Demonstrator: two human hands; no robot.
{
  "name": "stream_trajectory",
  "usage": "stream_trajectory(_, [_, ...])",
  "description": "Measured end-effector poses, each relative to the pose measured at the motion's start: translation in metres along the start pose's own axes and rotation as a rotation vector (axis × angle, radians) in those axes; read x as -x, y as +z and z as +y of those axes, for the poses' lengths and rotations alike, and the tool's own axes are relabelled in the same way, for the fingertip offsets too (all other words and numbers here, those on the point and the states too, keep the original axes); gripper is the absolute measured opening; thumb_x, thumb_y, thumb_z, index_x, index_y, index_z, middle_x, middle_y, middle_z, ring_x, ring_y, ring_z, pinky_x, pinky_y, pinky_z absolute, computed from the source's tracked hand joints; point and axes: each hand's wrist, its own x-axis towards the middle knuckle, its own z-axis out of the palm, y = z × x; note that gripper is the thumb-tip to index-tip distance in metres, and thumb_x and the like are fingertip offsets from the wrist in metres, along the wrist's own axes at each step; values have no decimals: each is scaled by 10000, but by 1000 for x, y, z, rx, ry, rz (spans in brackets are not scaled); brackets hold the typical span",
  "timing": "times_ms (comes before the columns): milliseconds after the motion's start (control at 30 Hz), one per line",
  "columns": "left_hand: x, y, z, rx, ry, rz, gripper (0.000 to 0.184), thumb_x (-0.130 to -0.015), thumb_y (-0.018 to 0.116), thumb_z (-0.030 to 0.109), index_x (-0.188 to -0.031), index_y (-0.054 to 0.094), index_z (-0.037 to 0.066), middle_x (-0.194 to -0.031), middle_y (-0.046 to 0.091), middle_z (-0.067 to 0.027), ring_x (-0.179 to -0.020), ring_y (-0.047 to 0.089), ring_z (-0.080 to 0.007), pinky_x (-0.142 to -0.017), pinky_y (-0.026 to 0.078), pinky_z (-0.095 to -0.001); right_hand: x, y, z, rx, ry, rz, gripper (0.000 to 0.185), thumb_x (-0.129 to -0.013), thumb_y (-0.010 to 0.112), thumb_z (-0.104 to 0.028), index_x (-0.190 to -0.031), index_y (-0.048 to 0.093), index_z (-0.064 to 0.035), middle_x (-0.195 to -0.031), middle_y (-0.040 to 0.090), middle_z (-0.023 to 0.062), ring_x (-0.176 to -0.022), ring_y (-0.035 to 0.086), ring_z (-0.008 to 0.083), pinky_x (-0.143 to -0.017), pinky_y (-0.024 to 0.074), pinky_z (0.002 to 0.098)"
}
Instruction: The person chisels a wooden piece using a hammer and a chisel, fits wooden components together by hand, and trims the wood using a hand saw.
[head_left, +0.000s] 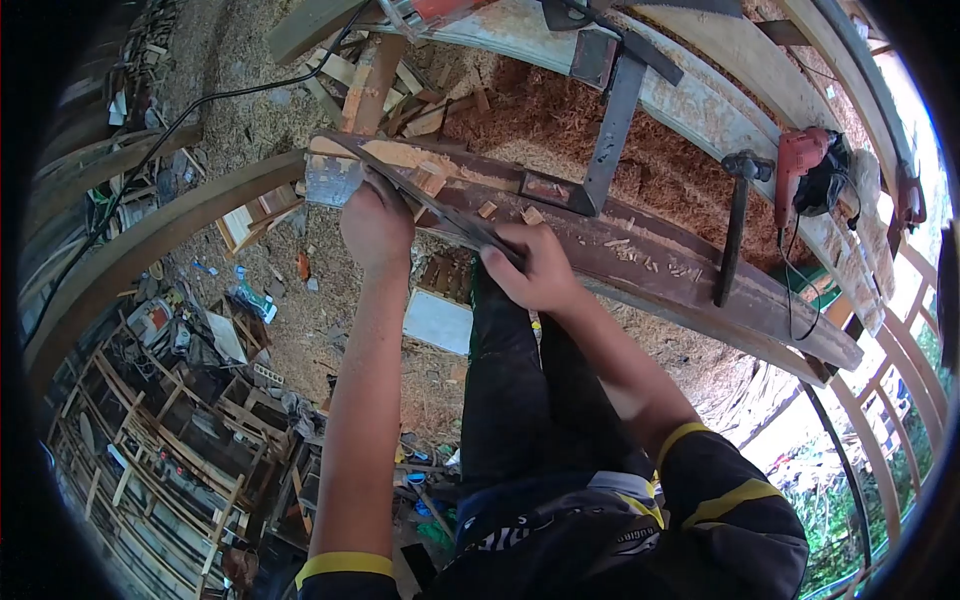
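Left hand (380, 228) and right hand (540, 268) both grip a long dark strip (447, 212) over a chip-strewn brown beam (690, 238).

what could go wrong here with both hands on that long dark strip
The left hand and right hand hold the long dark strip bare, so a slip or rough edge might hurt them. Loose wood bits lie on the brown beam near the right hand and could get in the way. The hammer, its handle across the beam, might be knocked down.
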Motion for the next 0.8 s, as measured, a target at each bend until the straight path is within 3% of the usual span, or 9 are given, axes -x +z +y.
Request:
stream_trajectory(33, [-1,1,-2,9,-24,-3,594,-1090,369,356,-783,703,-27,-736,673,-284,-725,683,-485,-620,528,-581,-10,4,-4,11,-18,16,349,-948,614,-178,-709,437,3,-629,358,43,-620,343,95,-524,298,340])
stream_trajectory(133, [-3,4,-2,8,-77,9,584,-1088,374,344,-767,696,-22,-733,670,-287,-718,682,-486,-615,528,-580,7,4,8,-96,39,24,297,-904,659,-206,-747,542,18,-603,432,166,-524,391,265,-520,373,390])
stream_trajectory(233, [-3,-3,7,-15,-56,-1,579,-1085,379,343,-764,694,-21,-736,670,-291,-723,681,-492,-622,530,-584,47,-13,20,-204,155,-39,306,-910,659,-216,-759,546,26,-604,443,171,-522,411,234,-523,382,393])
stream_trajectory(333, [-2,0,1,-20,-1,-25,578,-1082,379,345,-765,695,-20,-739,671,-292,-726,683,-493,-631,534,-584,28,-8,10,-95,29,-15,305,-912,659,-216,-762,549,25,-600,444,165,-520,402,220,-518,370,395])
stream_trajectory(367, [-3,3,-3,-17,17,-27,578,-1081,378,345,-765,696,-19,-740,671,-292,-726,684,-492,-634,536,-583,11,2,2,-114,22,20,296,-948,612,-164,-738,500,12,-634,391,19,-630,364,73,-529,309,330])
stream_trajectory(467, [-3,6,-4,-28,-58,7,573,-1077,386,347,-761,700,-12,-737,672,-290,-717,688,-480,-632,540,-575,-3,9,3,-92,143,-29,302,-946,608,-161,-728,493,14,-637,388,30,-631,362,76,-527,308,339])
stream_trajectory(567, [-3,-4,5,8,-142,-91,511,-1069,443,363,-882,706,-32,-836,690,-288,-794,671,-498,-666,521,-571,36,-13,12,-45,37,-58,299,-921,647,-232,-780,584,24,-603,461,160,-534,420,227,-527,384,372])
stream_trajectory(767, [-1,-3,-1,-52,-11,-127,489,-1065,447,341,-862,687,-35,-827,684,-295,-794,669,-502,-668,515,-587,-1,5,-8,-40,20,8,288,-927,628,-205,-787,588,43,-608,454,162,-545,412,226,-539,388,387])
stream_trajectory(800, [0,-5,2,-62,-22,-86,506,-1062,435,336,-815,690,-24,-795,680,-289,-759,674,-492,-654,523,-580,-2,10,-4,-90,39,0,291,-947,613,-197,-776,564,32,-612,428,114,-575,394,179,-535,362,369])
